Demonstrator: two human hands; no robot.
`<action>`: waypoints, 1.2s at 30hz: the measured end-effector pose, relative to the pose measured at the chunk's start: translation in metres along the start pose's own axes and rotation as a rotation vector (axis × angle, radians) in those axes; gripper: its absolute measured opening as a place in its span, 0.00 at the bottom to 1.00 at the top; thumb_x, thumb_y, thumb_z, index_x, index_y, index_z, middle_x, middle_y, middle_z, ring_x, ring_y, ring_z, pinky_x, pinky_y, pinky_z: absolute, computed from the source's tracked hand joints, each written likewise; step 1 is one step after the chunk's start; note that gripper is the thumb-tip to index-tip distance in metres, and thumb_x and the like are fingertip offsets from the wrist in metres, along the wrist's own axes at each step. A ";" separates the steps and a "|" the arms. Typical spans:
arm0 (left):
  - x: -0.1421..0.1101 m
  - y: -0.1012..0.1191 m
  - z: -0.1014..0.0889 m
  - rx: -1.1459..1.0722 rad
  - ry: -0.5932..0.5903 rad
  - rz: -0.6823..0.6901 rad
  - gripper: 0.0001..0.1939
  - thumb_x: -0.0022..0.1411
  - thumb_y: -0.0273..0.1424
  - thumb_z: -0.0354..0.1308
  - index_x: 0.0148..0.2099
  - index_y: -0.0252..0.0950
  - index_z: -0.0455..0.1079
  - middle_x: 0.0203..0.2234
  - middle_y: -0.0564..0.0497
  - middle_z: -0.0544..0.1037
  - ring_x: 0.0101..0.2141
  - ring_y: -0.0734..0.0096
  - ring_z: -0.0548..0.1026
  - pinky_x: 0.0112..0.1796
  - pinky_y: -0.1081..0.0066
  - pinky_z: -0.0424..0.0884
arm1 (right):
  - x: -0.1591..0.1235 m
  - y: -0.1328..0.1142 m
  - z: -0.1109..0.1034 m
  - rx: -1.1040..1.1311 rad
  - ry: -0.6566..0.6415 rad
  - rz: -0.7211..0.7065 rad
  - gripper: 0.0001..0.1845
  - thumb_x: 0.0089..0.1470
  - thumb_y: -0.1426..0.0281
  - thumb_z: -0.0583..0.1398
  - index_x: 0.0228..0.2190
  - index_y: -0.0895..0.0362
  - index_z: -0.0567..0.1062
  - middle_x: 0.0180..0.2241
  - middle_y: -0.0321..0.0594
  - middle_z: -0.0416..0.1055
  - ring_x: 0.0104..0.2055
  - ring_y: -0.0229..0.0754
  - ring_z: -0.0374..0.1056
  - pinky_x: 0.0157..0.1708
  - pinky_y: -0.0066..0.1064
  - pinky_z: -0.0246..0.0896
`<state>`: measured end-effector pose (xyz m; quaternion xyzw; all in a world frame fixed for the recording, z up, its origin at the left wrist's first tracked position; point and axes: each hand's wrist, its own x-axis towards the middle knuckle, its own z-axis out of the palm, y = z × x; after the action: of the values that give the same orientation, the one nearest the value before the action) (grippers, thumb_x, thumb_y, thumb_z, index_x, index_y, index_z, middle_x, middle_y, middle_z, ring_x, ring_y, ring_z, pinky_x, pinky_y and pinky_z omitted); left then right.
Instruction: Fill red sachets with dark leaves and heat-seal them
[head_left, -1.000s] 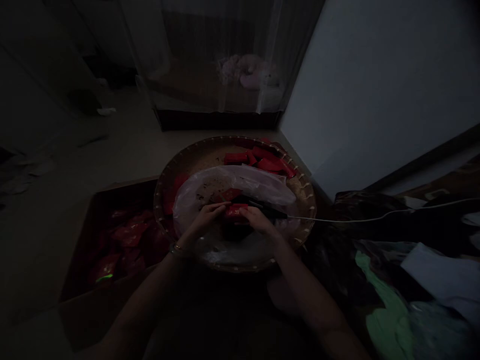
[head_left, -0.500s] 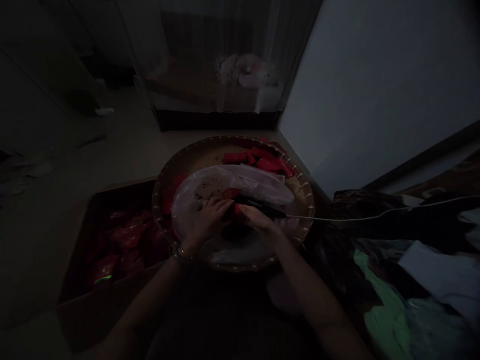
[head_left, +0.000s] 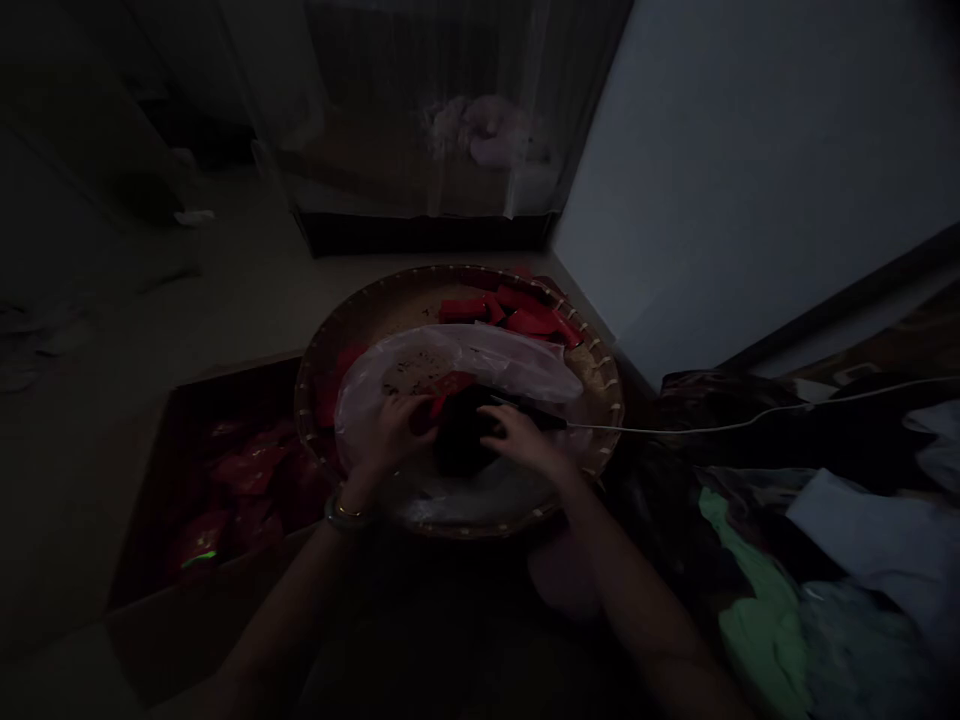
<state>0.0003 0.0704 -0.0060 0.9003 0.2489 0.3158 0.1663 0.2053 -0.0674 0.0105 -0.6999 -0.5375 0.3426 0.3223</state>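
A pale plastic sheet (head_left: 517, 365) lies in the round woven tray (head_left: 375, 290), with a very dark mass (head_left: 461, 440) on it that I cannot make out. My left hand (head_left: 397, 430) is at the left of this mass, fingers bent, with red showing between fingers and thumb; it appears to grip a small red packet (head_left: 425, 424). Across from it, my right hand (head_left: 517, 438) is open, fingers curved and apart. A black elongated device (head_left: 544, 415) with a pale cable lies by its fingers. Just beyond the hands lies another red packet (head_left: 454, 383).
Several red packets (head_left: 532, 320) lie at the tray's far right. On the left stands an open box (head_left: 142, 500) with shiny red packets (head_left: 251, 468). The cable (head_left: 690, 430) runs right over piled clothes (head_left: 772, 630). A pale wall (head_left: 735, 180) rises behind; the room is dim.
My hands have moved apart from the black device, where they were together on a red packet. My right fingers have spread, and the dark mass between the hands shows more.
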 end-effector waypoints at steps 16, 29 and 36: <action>-0.005 -0.006 0.009 -0.152 0.045 -0.113 0.20 0.53 0.33 0.62 0.49 0.36 0.69 0.39 0.45 0.77 0.38 0.62 0.75 0.37 0.65 0.73 | 0.003 -0.018 0.045 -0.700 -0.126 0.020 0.31 0.53 0.78 0.56 0.57 0.53 0.61 0.51 0.49 0.59 0.45 0.45 0.70 0.43 0.34 0.65; -0.007 -0.008 0.009 -0.156 0.039 -0.097 0.19 0.54 0.34 0.62 0.49 0.38 0.69 0.41 0.46 0.77 0.40 0.62 0.75 0.42 0.62 0.72 | 0.008 -0.012 0.042 -0.579 -0.074 -0.069 0.17 0.54 0.78 0.56 0.45 0.56 0.75 0.45 0.46 0.69 0.44 0.44 0.70 0.44 0.33 0.65; -0.008 -0.008 0.012 -0.153 0.032 -0.115 0.19 0.54 0.35 0.62 0.48 0.38 0.69 0.39 0.47 0.77 0.39 0.64 0.75 0.39 0.65 0.73 | 0.016 0.001 0.027 0.100 0.139 -0.015 0.13 0.45 0.79 0.60 0.35 0.58 0.78 0.34 0.38 0.77 0.34 0.39 0.73 0.38 0.33 0.69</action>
<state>0.0004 0.0711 -0.0226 0.8641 0.2777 0.3381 0.2486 0.1869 -0.0497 -0.0074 -0.7011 -0.5013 0.3168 0.3959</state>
